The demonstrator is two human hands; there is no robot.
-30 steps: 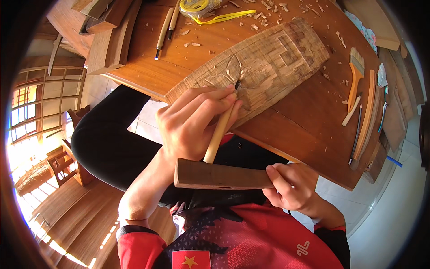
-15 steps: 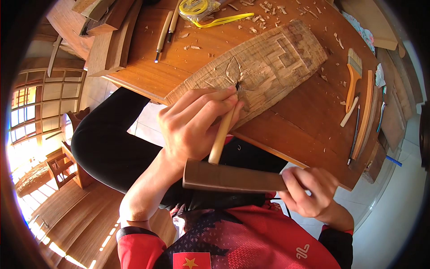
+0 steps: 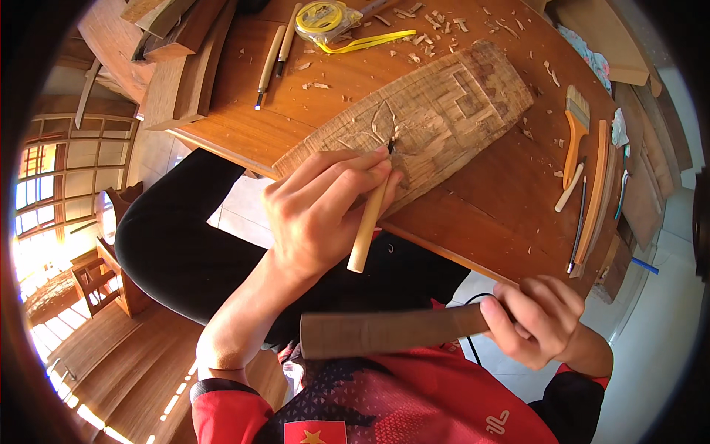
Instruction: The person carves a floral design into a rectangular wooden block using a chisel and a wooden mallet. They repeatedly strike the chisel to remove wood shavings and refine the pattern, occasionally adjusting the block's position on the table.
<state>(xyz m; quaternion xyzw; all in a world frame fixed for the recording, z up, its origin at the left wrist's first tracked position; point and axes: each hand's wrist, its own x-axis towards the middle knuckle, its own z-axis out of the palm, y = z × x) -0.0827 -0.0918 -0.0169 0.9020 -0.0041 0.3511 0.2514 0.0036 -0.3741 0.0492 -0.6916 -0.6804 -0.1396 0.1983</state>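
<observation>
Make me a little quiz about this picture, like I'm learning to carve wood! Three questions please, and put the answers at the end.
1. Which hand holds the chisel, and which holds the dark wooden stick?

2. True or false: the dark wooden stick is touching the chisel.

3. What lies on the table, to the right of the carved board?
A) a spoon
B) a brush
C) a pair of scissors

Key:
1. The left hand holds the chisel; the right hand holds the dark wooden stick.
2. False. There is a gap between them.
3. B.
</observation>
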